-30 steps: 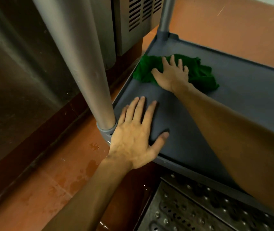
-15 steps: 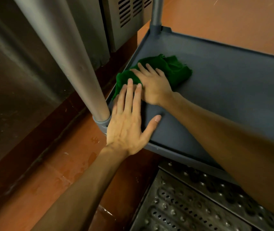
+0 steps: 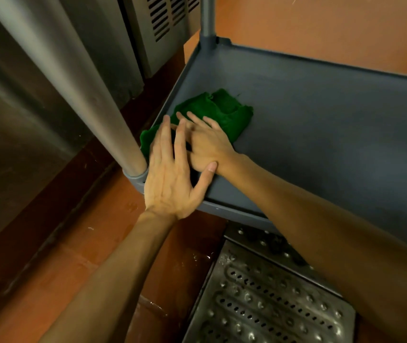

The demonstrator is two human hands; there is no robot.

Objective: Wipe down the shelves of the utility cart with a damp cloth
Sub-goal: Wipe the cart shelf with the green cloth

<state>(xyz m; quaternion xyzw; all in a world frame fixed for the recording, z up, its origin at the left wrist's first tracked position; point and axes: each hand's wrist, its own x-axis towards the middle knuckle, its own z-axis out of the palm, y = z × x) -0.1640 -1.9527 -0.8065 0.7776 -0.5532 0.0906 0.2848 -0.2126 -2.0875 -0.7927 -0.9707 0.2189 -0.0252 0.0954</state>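
Note:
A crumpled green cloth point(image 3: 224, 112) lies on the grey bottom shelf point(image 3: 321, 125) of the utility cart, against its left rim near the front corner. My right hand point(image 3: 210, 144) presses flat on the cloth with straight fingers. My left hand point(image 3: 170, 177) lies flat at the shelf's front left corner, fingers straight and spread; its fingertips overlap my right hand and the cloth's near end. Part of the cloth is hidden under both hands.
A thick grey cart post point(image 3: 93, 95) rises from the front left corner, and a thinner one point(image 3: 207, 18) stands at the far corner. Steel appliance panels point(image 3: 24, 144) stand at left. A perforated metal floor grate point(image 3: 267, 300) lies below the shelf on the orange floor point(image 3: 321, 26).
My right hand has dragged the cloth along the left rim toward the front corner. My left hand stays at the corner, its fingers now over my right hand.

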